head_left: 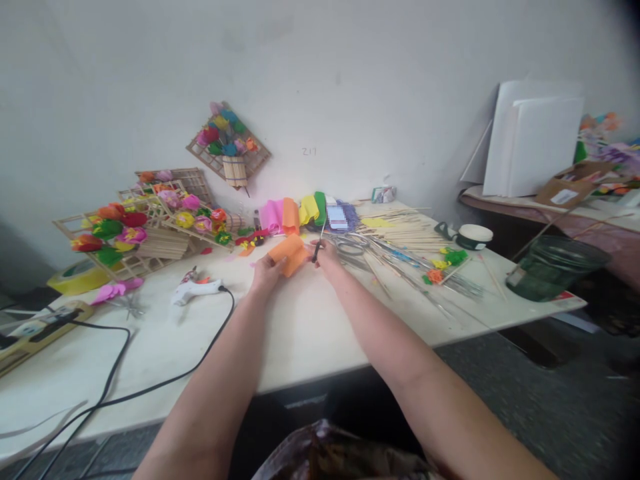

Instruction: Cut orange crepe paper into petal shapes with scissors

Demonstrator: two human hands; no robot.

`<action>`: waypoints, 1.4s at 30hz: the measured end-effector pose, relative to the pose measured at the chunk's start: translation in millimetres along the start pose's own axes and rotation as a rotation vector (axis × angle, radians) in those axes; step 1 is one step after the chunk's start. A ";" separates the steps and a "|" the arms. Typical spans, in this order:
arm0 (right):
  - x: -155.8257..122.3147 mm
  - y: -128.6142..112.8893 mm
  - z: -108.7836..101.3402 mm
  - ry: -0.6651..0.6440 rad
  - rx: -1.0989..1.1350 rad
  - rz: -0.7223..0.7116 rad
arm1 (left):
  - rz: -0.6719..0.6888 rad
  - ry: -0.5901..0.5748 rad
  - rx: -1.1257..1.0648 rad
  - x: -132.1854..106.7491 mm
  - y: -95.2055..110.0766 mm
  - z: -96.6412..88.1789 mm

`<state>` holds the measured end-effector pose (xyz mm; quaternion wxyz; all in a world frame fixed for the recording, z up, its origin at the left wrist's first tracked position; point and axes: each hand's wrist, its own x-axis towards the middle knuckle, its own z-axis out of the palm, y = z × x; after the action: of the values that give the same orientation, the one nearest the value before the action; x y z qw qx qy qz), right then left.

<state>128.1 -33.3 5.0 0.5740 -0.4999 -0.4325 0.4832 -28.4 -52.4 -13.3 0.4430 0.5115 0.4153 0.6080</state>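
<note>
My left hand (pixel 265 270) is closed on a folded piece of orange crepe paper (pixel 291 254), held just above the white table (pixel 310 327). My right hand (pixel 329 256) grips a pair of scissors (pixel 319 244) with dark handles, the blades pointing up and away beside the orange paper's right edge. Both arms reach forward over the table's near edge.
Rolls of pink, orange, yellow and green crepe paper (pixel 295 212) lie behind my hands. Wooden sticks and wires (pixel 410 243) spread to the right. A glue gun (pixel 196 289) with a black cable lies left, near wooden racks of paper flowers (pixel 135 230). A green bin (pixel 553 267) stands at the right.
</note>
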 end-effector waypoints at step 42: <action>3.8 -11.7 -10.8 0.211 0.247 -0.058 | -0.077 0.392 1.313 8.9 31.3 -51.5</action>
<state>140.7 -31.7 15.4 0.6870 -0.4608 -0.3212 0.4610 -83.7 -54.6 12.2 -0.0210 0.5396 0.7882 0.2953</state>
